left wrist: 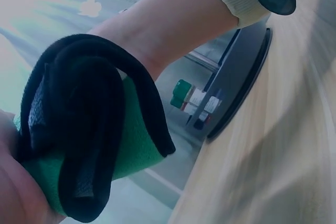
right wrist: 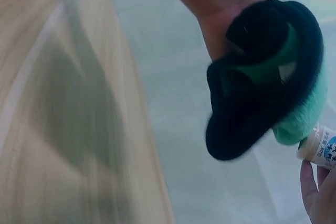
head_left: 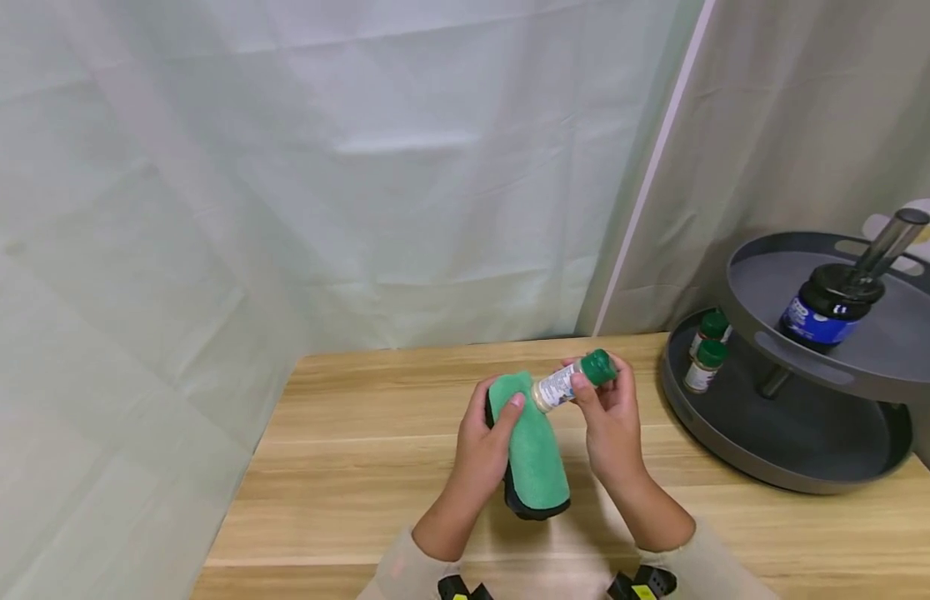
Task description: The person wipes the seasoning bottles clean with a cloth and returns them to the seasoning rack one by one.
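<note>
My left hand (head_left: 483,446) grips a folded green cloth (head_left: 536,458) with a dark edging, its thumb lying across the top. In my right hand (head_left: 613,425) is a small spice bottle (head_left: 557,388) with a green cap and a printed label, pinched between thumb and fingers and tilted. The bottle's base meets the cloth near the left thumb. The left wrist view shows the rolled end of the cloth (left wrist: 139,145) with its dark border. At the right edge of the right wrist view, part of the bottle (right wrist: 321,148) shows beside the cloth.
A two-tier dark turntable rack (head_left: 795,479) stands on the right of the wooden table (head_left: 360,467). Two green-capped bottles (head_left: 705,367) stand on its lower tier. The upper tier carries a dark jar with a blue label (head_left: 817,317) and a grey cylindrical thing (head_left: 892,242). Pale curtains hang behind.
</note>
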Action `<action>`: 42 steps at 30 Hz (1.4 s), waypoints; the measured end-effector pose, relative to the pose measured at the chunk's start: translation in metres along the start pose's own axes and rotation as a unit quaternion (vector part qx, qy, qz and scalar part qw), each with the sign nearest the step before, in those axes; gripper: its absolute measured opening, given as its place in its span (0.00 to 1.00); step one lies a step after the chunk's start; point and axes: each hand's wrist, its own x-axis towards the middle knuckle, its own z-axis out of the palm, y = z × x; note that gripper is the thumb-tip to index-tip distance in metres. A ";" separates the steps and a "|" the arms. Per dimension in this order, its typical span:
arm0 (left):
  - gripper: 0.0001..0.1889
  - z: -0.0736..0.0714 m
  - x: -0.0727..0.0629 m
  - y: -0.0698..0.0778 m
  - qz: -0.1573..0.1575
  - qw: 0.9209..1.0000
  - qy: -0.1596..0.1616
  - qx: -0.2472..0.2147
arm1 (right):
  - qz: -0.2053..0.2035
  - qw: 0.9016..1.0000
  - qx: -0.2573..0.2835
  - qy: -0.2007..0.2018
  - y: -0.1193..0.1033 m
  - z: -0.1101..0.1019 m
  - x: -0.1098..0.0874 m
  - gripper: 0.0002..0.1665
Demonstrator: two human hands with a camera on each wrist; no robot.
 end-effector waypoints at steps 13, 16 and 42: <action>0.21 -0.008 -0.001 0.006 0.013 1.000 -0.005 0.023 | -0.008 0.998 -0.042 -0.047 0.002 -0.016 0.018 0.20; 0.20 -0.012 0.000 0.007 0.011 0.999 0.001 0.031 | 0.007 0.998 -0.052 -0.039 0.003 -0.019 0.021 0.20; 0.23 -0.089 -0.003 0.004 -0.043 0.985 0.079 0.150 | 0.042 0.987 -0.149 0.047 -0.010 -0.094 0.028 0.24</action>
